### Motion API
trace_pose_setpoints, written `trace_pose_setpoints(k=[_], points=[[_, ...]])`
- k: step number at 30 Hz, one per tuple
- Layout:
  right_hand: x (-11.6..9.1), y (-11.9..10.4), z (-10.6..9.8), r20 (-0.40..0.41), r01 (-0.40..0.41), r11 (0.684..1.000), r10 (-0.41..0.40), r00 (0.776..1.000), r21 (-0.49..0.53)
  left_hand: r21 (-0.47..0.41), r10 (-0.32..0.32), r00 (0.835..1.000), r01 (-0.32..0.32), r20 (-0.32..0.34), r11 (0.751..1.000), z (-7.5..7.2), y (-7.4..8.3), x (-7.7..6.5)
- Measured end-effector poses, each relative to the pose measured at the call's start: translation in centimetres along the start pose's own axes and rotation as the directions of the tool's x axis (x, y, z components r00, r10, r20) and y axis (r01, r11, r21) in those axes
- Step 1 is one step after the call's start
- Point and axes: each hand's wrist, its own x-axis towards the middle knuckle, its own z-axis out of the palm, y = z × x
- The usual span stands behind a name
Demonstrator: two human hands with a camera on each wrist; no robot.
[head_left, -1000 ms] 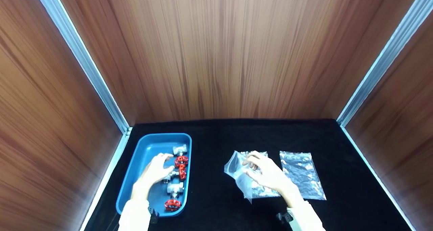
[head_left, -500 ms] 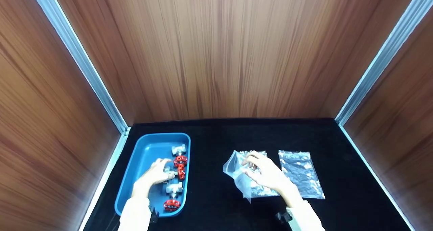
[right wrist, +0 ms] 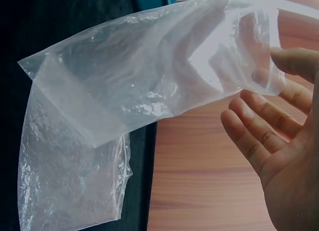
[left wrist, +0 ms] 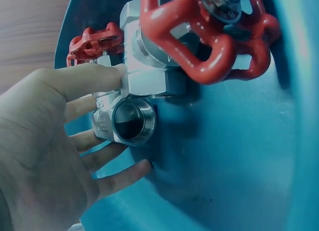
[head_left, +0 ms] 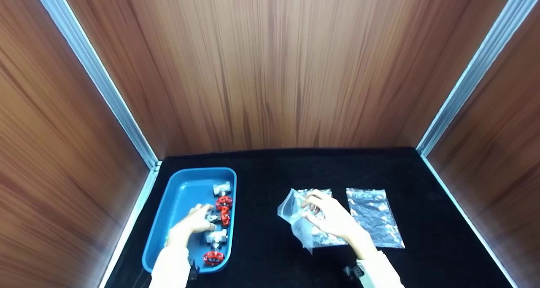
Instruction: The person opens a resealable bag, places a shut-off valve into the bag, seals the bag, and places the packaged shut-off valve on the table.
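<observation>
In the blue tray [head_left: 156,233], my left hand [head_left: 190,227] has its thumb and fingers on either side of the middle gate valve [head_left: 214,217], whose red handwheel points right. The left wrist view shows the threaded open end of this valve [left wrist: 133,122] between thumb and fingers, the thumb tip beside a nearer valve [left wrist: 144,81]. My right hand [head_left: 331,218] pinches a clear zip bag [head_left: 301,227] by its mouth, thumb outside and index finger behind the film [right wrist: 149,76]. The bag hangs over other bags, its other fingers spread.
A third valve [head_left: 221,189] lies at the tray's far right and another [head_left: 217,237] near its front. Flat clear bags lie on the black cloth [head_left: 261,187], one of them [head_left: 375,216] right of my right hand. Wood-grain walls [head_left: 270,68] enclose the table.
My left hand has lowered toward the tray's middle valve, and its thumb and fingers have come around the metal body. The right hand stays with the bag in its pinch.
</observation>
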Motion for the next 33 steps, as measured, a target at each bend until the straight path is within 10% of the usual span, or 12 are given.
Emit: trace_pose_setpoints(k=[33], points=[[-0.6,-0.1,0.0,-0.010,-0.028,0.999,0.028,1.000,0.038,0.112,0.129,0.986,-0.118,-0.101,0.987,1.6,-0.7,0.9]])
